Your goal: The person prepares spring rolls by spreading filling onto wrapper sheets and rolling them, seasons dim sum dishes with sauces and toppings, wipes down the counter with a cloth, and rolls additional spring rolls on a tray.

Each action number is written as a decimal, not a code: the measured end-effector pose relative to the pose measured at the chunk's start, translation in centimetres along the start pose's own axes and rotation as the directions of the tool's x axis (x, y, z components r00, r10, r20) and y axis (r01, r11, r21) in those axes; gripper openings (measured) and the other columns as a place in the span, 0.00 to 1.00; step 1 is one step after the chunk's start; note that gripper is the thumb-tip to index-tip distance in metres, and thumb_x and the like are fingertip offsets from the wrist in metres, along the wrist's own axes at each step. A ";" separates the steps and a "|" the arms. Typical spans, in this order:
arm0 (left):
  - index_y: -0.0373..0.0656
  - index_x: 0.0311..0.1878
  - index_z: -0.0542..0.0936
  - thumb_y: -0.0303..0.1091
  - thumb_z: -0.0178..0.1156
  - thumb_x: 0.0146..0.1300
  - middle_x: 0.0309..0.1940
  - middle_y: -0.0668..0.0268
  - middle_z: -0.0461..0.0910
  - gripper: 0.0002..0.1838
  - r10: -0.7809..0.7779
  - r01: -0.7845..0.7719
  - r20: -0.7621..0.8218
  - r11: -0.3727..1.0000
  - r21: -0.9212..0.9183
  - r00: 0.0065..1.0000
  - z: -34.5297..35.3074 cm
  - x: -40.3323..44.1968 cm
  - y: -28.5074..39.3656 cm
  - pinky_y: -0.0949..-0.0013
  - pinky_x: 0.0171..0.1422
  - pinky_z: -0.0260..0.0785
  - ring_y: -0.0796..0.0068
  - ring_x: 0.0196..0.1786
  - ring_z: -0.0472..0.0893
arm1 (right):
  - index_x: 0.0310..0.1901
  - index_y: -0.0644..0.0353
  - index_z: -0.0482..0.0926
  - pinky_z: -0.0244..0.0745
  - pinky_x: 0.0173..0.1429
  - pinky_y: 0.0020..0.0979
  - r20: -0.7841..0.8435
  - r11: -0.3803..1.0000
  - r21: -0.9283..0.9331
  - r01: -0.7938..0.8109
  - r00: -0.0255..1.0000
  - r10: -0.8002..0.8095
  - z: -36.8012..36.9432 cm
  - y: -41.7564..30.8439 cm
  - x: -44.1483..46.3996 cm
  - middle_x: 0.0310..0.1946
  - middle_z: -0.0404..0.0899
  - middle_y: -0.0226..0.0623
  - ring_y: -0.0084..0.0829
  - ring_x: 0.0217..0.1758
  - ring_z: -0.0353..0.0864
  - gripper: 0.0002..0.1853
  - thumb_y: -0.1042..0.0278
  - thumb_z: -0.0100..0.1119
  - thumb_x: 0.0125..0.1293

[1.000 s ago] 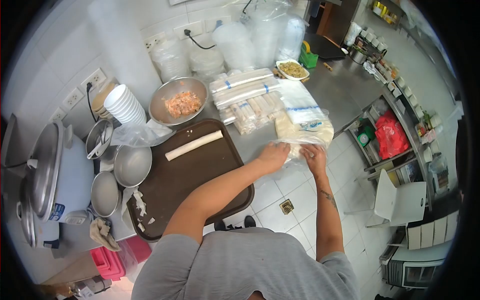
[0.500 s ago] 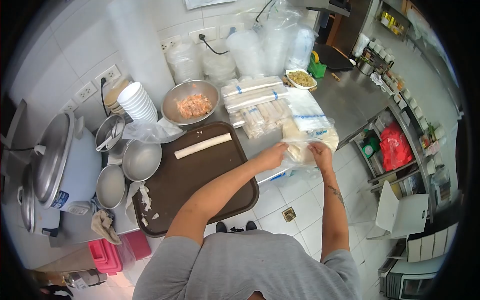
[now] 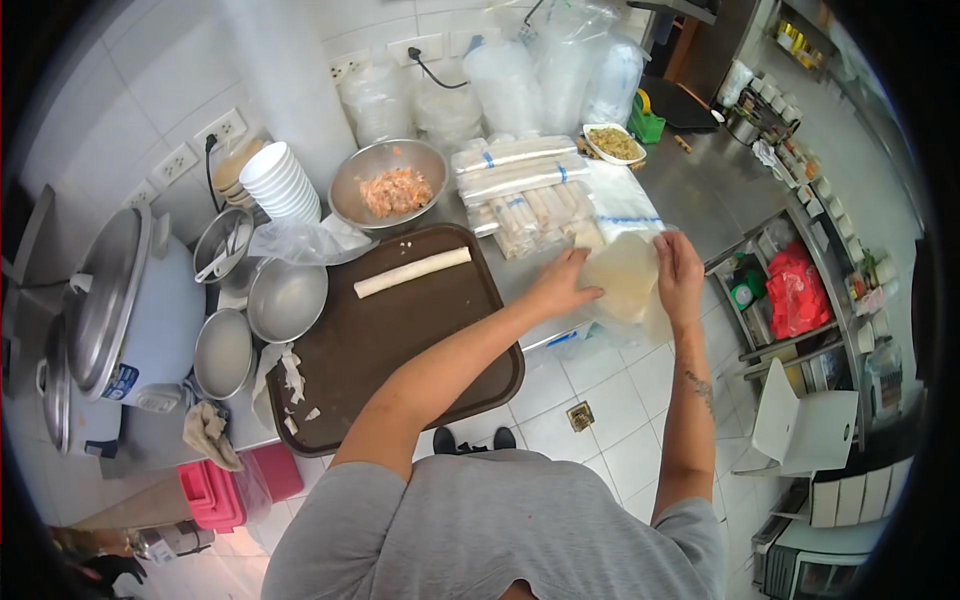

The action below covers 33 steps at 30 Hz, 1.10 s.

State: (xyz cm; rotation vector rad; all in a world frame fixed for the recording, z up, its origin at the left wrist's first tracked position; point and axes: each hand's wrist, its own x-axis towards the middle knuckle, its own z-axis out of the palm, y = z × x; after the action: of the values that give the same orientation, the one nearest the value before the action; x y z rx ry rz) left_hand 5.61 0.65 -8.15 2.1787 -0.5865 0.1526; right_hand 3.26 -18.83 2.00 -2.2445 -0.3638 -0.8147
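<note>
A steel tabletop (image 3: 700,190) carries the things, the biggest of them a brown tray (image 3: 370,335). To the right of the tray and farther back lies a stack of wrapped rolls (image 3: 525,180) with blue bands, a batch that looks finished and packed. Just behind the tray stands a metal bowl (image 3: 350,185), with an orange and pink mixture (image 3: 397,190) in it that appears unused as yet. Well to the right of the tray, by the tabletop's front edge, is a thin, pale, round sheet (image 3: 625,280), flat and not rolled up. The person's right hand (image 3: 680,268) seems to pinch it near its upper right edge; the left hand (image 3: 565,283), between the tray and the sheet, has its thumb and fingers parted, and whether they touch the sheet cannot be told. Toward the tray's back lies a single pale roll (image 3: 412,272), apparently shaped but without wrapping. The smallest things are white scraps (image 3: 293,375) at the tray's left side, seemingly leftovers.
</note>
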 end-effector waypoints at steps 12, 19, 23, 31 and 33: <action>0.37 0.55 0.80 0.29 0.58 0.69 0.46 0.68 0.84 0.14 -0.302 0.302 0.131 0.635 -0.711 0.944 -17.6 -17.5 0.9 0.71 0.58 0.71 0.79 0.50 0.80 | 0.53 0.61 0.81 0.72 0.49 0.24 0.842 0.729 0.471 -0.497 0.499 -0.205 7.2 -10.1 4.1 0.40 0.80 0.30 0.19 0.44 0.74 0.17 0.57 0.57 0.73; 0.37 0.51 0.80 0.28 0.56 0.68 0.37 0.70 0.83 0.12 -0.795 0.720 0.053 0.516 -0.464 0.604 -19.2 -28.2 -9.0 0.74 0.44 0.72 0.82 0.37 0.79 | 0.63 0.62 0.74 0.75 0.51 0.30 0.908 0.940 0.277 -0.199 0.375 -0.188 22.7 -6.5 -3.7 0.44 0.80 0.36 0.27 0.46 0.77 0.31 0.60 0.71 0.59; 0.37 0.43 0.80 0.28 0.55 0.68 0.30 0.70 0.80 0.07 -0.757 0.642 -0.069 0.595 -0.483 0.650 -19.2 -29.4 -11.0 0.74 0.27 0.68 0.82 0.28 0.76 | 0.54 0.62 0.80 0.74 0.41 0.24 0.885 0.941 0.228 -0.250 0.457 -0.093 24.7 -5.9 -5.9 0.35 0.79 0.29 0.21 0.35 0.75 0.21 0.77 0.67 0.56; 0.38 0.39 0.78 0.28 0.55 0.68 0.27 0.69 0.78 0.05 -0.745 0.624 -0.168 0.642 -0.446 0.646 -19.1 -28.9 -10.3 0.73 0.26 0.70 0.80 0.28 0.77 | 0.48 0.63 0.81 0.72 0.40 0.21 0.853 0.807 0.377 -0.455 0.510 -0.111 24.4 -5.7 -5.7 0.35 0.79 0.25 0.16 0.34 0.75 0.14 0.81 0.63 0.60; 0.37 0.39 0.78 0.28 0.55 0.68 0.26 0.68 0.78 0.05 -0.752 0.597 -0.193 0.629 -0.497 0.631 -19.3 -28.9 -10.0 0.71 0.28 0.70 0.80 0.29 0.77 | 0.47 0.63 0.81 0.72 0.41 0.21 0.846 0.778 0.398 -0.485 0.523 -0.107 24.4 -5.6 -5.7 0.35 0.79 0.25 0.16 0.35 0.75 0.12 0.81 0.62 0.61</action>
State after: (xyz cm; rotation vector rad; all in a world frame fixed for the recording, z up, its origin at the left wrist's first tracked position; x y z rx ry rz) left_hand -13.50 31.12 -12.07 1.7543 0.4561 0.0340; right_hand 7.23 2.29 -12.14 -1.8214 -0.6701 0.5741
